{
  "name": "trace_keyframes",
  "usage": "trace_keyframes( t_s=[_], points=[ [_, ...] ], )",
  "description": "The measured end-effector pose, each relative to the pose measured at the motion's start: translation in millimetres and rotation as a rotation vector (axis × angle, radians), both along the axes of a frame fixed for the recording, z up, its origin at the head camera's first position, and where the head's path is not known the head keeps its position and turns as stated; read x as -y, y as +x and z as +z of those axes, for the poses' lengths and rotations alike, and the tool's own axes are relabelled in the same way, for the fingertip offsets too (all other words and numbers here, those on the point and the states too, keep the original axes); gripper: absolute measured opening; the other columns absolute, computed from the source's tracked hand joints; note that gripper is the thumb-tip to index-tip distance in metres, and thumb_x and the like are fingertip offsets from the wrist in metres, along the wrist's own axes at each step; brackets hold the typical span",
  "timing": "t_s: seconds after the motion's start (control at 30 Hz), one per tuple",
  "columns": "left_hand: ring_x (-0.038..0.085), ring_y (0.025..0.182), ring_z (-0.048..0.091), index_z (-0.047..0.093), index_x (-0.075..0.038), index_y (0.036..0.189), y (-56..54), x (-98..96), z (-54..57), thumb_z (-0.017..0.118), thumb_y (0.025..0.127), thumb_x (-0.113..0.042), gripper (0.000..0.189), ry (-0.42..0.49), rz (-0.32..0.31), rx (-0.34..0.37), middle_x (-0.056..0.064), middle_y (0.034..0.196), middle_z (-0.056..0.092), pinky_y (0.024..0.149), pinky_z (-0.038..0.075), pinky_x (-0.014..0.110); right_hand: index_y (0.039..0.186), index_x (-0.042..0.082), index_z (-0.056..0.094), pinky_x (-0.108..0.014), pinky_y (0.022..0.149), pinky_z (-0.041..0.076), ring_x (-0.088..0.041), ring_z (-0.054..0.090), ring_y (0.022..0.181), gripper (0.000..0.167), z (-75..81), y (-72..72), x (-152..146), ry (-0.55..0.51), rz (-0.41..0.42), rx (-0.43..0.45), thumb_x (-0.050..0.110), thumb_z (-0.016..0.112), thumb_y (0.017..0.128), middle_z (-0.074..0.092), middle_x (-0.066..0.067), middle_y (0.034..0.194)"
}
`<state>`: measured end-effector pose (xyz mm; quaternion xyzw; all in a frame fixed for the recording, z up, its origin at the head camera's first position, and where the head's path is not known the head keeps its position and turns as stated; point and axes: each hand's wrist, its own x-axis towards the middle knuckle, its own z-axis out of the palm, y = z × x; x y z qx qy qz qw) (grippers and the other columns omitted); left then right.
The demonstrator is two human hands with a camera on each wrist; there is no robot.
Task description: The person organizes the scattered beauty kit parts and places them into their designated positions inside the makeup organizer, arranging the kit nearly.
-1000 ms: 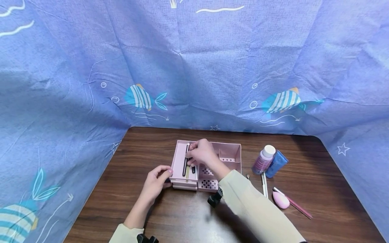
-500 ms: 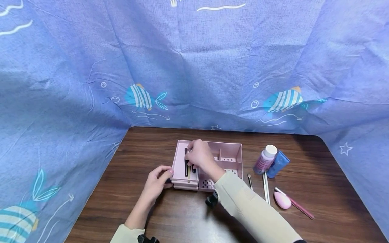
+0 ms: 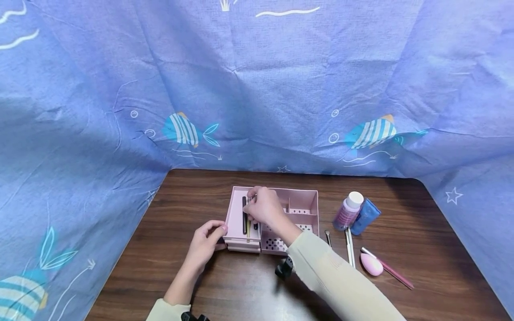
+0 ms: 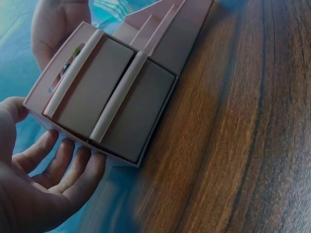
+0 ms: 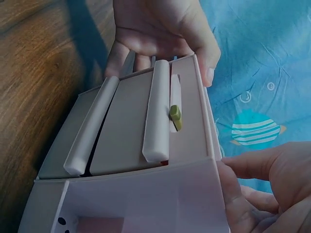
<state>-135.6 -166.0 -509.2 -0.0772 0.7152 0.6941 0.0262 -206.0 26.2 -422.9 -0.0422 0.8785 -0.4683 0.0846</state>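
A pale pink desk organizer (image 3: 243,245) stands on the table, its flat top tray (image 3: 236,220) at the left and open compartments at the right. My left hand (image 3: 205,240) holds its front left corner, thumb on the upper rim and fingers along the side wall. My right hand (image 3: 265,206) is over the tray, fingers bent down among slim items; whether they grip one I cannot tell. Close beside those fingertips lies a black pen (image 3: 244,218), with a thin yellow stick (image 3: 248,230) and a short dark item (image 3: 255,226) nearby. Two drawers (image 4: 87,82) face front, under a slot with an olive tip (image 5: 175,116).
At the right stand a purple bottle (image 3: 347,213) with a white cap and a blue tube (image 3: 366,216). Nearer lie white sticks (image 3: 350,248), a small brush (image 3: 328,237), a pink egg-shaped sponge (image 3: 371,264) and a pink-handled stick (image 3: 397,274). A blue fish-print cloth (image 3: 281,111) hangs behind.
The black pen, earlier slanted under my right fingers, now lies straight in the tray. My right hand has shifted slightly off it; my left hand keeps its hold.
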Motion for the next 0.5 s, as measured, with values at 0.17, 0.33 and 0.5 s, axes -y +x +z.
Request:
trace_keyframes(
  t_s=[0.17,0.33,0.5],
  points=[
    [0.014,0.087,0.065,0.067,0.005,0.113,0.3,0.2,-0.5,0.064,0.098,-0.008,0.020,-0.002,0.007,-0.001,0.006,0.096,0.064,0.070,0.064,0.039,0.114,0.003,0.068,-0.028,0.048,0.058,-0.015,0.068,0.052,0.035,-1.9,4.7,-5,-0.008,0.015,-0.052,0.003,0.080,0.081,0.069,0.001,0.070],
    [0.014,0.088,0.065,0.067,0.005,0.113,-0.1,0.1,-1.0,0.065,0.098,-0.008,0.020,-0.006,0.016,-0.005,0.007,0.096,0.064,0.070,0.064,0.039,0.111,0.008,0.072,-0.028,0.064,0.056,-0.006,0.064,0.058,0.034,-2.9,10.2,-13,0.062,0.038,-0.168,0.011,0.080,0.078,0.069,0.007,0.071],
    [0.014,0.088,0.065,0.067,0.005,0.113,-0.4,-1.3,-0.9,0.064,0.098,-0.007,0.020,-0.007,0.016,-0.003,0.007,0.097,0.064,0.070,0.064,0.040,0.111,0.008,0.073,-0.030,0.076,0.057,-0.005,0.064,0.070,0.035,-5.2,16.8,-26,0.040,0.093,-0.237,0.014,0.081,0.078,0.073,0.007,0.081]
  ],
)
